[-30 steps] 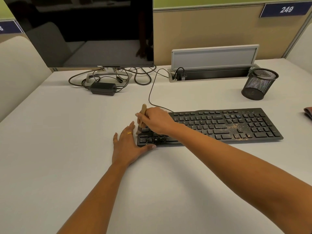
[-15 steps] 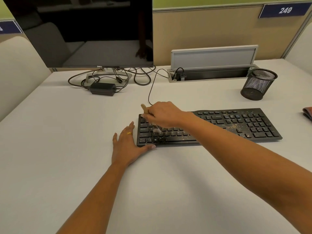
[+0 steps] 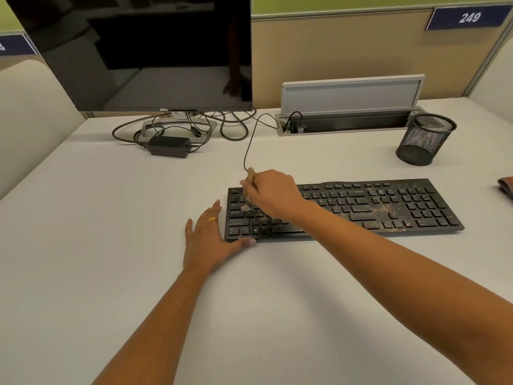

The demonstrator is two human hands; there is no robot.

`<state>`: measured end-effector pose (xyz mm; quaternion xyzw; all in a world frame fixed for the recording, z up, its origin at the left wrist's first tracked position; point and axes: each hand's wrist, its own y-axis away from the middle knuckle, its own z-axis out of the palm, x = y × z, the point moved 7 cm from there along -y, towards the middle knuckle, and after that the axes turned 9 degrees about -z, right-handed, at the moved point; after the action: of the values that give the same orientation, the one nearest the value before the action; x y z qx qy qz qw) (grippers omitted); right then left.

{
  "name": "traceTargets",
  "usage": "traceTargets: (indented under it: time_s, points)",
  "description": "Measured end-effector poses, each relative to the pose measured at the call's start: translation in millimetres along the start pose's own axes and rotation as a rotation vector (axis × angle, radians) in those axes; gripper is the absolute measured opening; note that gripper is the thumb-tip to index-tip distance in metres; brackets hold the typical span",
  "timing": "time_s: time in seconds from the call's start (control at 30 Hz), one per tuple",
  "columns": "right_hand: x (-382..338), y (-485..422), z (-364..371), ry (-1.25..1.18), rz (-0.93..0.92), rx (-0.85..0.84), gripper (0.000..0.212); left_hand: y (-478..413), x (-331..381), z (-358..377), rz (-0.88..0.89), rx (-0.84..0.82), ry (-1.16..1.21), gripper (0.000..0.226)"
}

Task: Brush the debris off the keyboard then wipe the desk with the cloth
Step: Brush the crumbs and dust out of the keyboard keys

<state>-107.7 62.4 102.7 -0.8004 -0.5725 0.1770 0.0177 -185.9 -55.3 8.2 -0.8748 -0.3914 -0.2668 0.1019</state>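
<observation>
keyboard (image 3: 388,207) lies long axis left-right on desk (image 3: 111,245); right hand (image 3: 273,194) has fingers curled round the brush (image 3: 250,176) handle, bristles down on the left-end keys; heaviest debris (image 3: 385,211) sits well right of the bristles, toward the numpad; left hand (image 3: 211,243) flat, fingers straight, thumb against the keyboard's front-left corner; cloth (image 3: 506,187) at far right edge, untouched; since half a second ago the bristles have shifted slightly left, handle more upright

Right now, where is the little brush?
In the head view, the brush is gripped in the right hand, bristles down over the left end of the keyboard, just beyond the left hand.
</observation>
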Motion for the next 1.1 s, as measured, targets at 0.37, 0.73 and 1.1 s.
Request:
traceTargets:
  time_s: [0.37,0.73,1.1]
  points:
    - [-4.8,-0.4,-1.0,-0.08,0.064,0.049,0.048,0.8,0.3,-0.2,0.0,0.0,0.012,0.129]
    - [-2.2,6.6,-0.1,-0.141,-0.103,-0.173,0.047,-0.1,-0.7,0.5,0.001,-0.004,-0.013,0.129]
    - [9.1,13.3,-6.7,-0.087,0.029,-0.028,0.05,-0.6,-0.6,1.5,0.0,-0.007,-0.022,0.13]
